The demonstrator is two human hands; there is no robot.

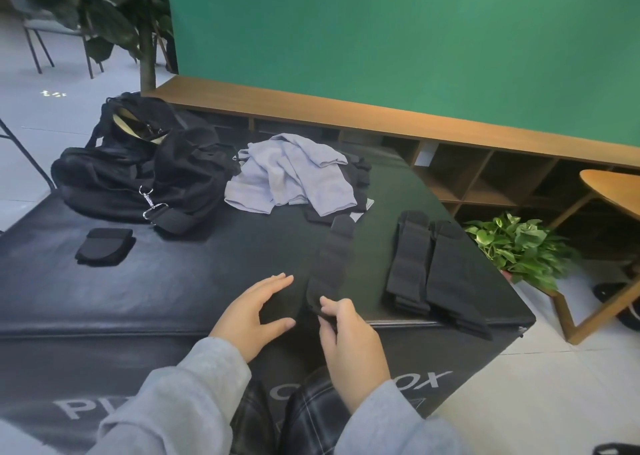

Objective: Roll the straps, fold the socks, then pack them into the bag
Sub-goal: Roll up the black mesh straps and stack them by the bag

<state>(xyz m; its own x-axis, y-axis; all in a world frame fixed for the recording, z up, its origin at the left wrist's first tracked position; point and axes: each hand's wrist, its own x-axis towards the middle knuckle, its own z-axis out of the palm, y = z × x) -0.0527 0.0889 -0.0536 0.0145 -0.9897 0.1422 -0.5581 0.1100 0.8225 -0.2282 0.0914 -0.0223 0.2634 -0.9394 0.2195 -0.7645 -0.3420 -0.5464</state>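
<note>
The near end of a black strap point(330, 264) was pinched between thumb and forefinger of the right hand point(349, 337), the strap lying flat and running away toward 12 o'clock. The left hand point(256, 311) was held open at 9 o'clock of it, fingers spread and resting on the black padded bench point(207, 257). At 2 o'clock two more black straps point(436, 267) were laid side by side, touching. At 10 o'clock a folded black piece point(104, 247) was set apart. At 12 o'clock grey socks point(291, 174) were heaped, and beyond, at 11 o'clock, the black bag point(138, 167) was seen unzipped.
</note>
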